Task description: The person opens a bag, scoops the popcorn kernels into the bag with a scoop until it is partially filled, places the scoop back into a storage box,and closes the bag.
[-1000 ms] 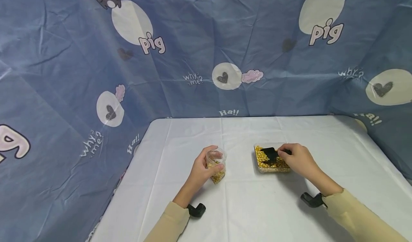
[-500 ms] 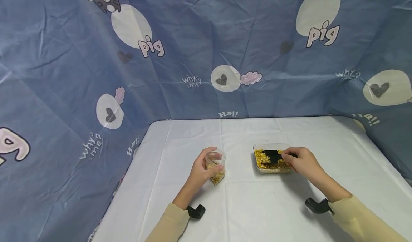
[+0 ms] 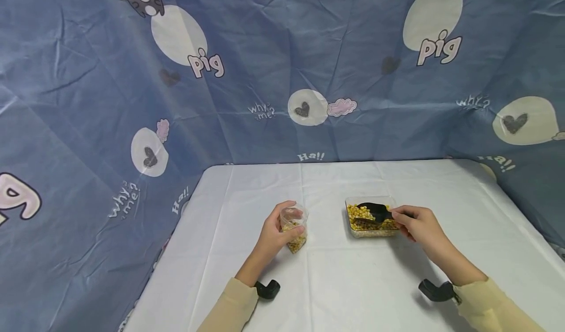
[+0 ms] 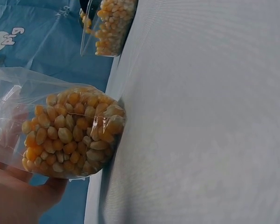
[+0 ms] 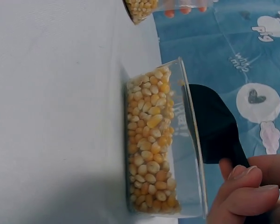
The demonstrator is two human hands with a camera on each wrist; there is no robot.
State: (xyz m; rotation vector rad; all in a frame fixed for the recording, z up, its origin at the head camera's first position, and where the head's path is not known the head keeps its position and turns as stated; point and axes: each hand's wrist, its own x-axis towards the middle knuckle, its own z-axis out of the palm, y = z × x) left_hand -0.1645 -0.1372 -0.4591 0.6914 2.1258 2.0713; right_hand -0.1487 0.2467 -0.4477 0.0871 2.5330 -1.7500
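My left hand [image 3: 273,234] holds a clear plastic bag [image 3: 296,244] upright on the white table, thumb on the near side and fingers behind. Its mouth is spread wide, and yellow corn kernels [image 4: 70,130] fill the bottom. To the right stands a clear rectangular plastic box [image 5: 186,186] with a thick layer of corn kernels [image 5: 149,149]. My right hand [image 3: 421,226] grips the handle of a black scoop [image 5: 214,123] between thumb and fingers. The scoop lies level over the box, its blade at rim height, with kernels showing in its hollow.
A white cloth covers the table [image 3: 340,293], which ends at a blue printed curtain [image 3: 265,67] behind and on the left. Black camera mounts [image 3: 268,290] sit on both wrists, below the tan sleeves [image 3: 231,305].
The scoop has turned from blade-down in the kernels to level, and kernels now show in it. My right hand has shifted slightly right and nearer. The left hand and bag stay put.
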